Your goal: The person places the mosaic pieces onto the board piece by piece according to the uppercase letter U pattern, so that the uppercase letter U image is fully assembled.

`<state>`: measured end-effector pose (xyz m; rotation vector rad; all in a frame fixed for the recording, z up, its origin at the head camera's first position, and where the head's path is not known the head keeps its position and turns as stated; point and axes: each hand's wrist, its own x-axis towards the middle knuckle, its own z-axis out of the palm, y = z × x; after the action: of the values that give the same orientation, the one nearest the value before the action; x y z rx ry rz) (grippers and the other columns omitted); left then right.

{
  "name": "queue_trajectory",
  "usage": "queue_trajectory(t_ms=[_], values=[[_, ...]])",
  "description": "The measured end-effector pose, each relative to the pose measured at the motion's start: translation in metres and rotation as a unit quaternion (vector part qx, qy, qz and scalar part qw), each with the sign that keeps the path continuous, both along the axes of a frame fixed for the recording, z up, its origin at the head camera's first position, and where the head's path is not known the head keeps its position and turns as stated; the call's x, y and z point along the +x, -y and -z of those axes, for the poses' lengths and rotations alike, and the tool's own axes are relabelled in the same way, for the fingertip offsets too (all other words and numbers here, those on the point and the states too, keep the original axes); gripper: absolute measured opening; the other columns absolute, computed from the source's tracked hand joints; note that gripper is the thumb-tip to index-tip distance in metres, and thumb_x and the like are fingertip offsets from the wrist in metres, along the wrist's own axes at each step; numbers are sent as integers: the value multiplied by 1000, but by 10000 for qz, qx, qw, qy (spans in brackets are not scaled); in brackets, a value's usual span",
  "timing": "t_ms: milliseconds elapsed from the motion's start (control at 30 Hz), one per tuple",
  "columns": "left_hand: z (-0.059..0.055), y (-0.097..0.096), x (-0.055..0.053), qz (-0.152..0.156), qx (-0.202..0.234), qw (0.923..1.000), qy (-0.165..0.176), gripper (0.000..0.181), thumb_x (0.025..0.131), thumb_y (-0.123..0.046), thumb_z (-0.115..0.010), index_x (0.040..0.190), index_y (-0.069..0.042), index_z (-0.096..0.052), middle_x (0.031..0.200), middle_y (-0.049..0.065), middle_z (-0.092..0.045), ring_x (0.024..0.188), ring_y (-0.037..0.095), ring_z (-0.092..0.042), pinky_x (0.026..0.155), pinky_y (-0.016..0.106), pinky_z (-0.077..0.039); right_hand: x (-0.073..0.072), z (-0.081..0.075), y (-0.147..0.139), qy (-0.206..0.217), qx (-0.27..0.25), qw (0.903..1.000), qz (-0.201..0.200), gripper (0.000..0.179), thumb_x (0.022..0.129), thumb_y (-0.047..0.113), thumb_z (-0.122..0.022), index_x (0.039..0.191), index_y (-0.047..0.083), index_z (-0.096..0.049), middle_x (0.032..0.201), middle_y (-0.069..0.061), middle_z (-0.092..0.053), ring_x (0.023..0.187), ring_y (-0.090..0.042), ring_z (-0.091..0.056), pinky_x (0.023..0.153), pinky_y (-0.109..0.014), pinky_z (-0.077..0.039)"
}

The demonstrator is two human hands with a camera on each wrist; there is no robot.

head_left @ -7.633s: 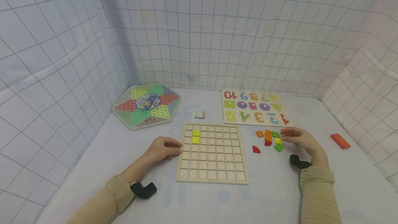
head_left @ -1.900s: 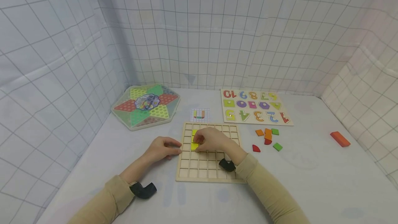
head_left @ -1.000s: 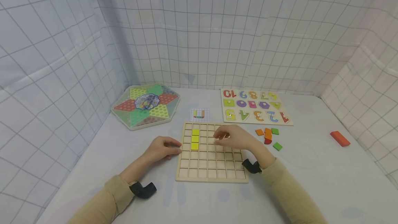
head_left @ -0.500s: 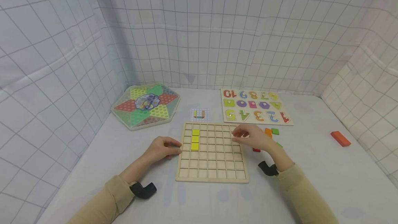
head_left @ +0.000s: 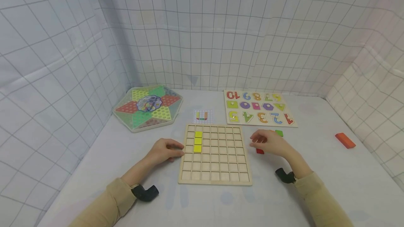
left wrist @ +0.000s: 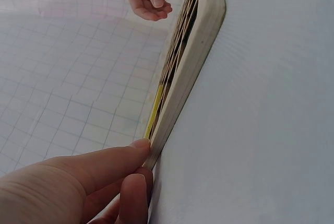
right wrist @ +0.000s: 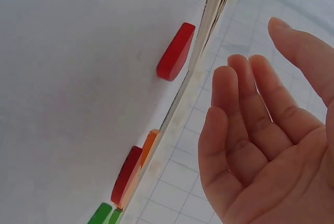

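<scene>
A wooden grid board (head_left: 215, 183) lies in the middle of the table, with three yellow square tiles (head_left: 197, 141) in a column near its left side. My left hand (head_left: 164, 151) rests its fingertips against the board's left edge; the left wrist view has the fingers (left wrist: 104, 169) right at the rim. Off the board's right side hovers my right hand (head_left: 270, 142), its fingers loosely bent. Nothing lies between thumb and fingers in the right wrist view. Below it is a red quarter-round piece (head_left: 260, 151), partly covered. Another red piece (right wrist: 127, 174), an orange piece (right wrist: 150, 148) and green tiles (right wrist: 99, 214) lie nearby.
A small pattern card (head_left: 203, 116) lies behind the board. At the back left is a hexagonal Chinese checkers box (head_left: 148, 108), at the back right a number-and-shape puzzle (head_left: 260, 108). An orange-red block (head_left: 345, 140) lies far right. Gridded cloth walls enclose the table.
My right hand took a yellow tile from the loose pieces, set it below the other two and let go. It then moved right, off the board. The left hand stayed put.
</scene>
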<state>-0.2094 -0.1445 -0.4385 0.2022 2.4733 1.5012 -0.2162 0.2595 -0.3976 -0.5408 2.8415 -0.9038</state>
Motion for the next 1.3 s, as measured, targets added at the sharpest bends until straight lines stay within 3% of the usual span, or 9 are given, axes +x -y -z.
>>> queue_trajectory(t_ms=[667, 1300], values=[[1, 0, -1, 9, -65, 10000, 19, 30, 75, -24, -79, 99, -7, -73, 77, 2, -66, 57, 15, -56, 54, 30, -49, 2, 9, -16, 377, -69, 9993, 5, 29, 75, 21, -79, 97, 8, -65, 87, 2, -62, 81, -16, -56, 73, -31, -49], [1, 0, -1, -28, -86, 10000, 30, 29, 75, -23, -79, 99, -8, -73, 75, 2, -66, 58, 15, -56, 54, 30, -50, 2, 12, -16, 452, -61, 9990, 25, 27, 74, 16, -80, 95, 9, -65, 83, 2, -60, 77, -16, -54, 70, -32, -47]])
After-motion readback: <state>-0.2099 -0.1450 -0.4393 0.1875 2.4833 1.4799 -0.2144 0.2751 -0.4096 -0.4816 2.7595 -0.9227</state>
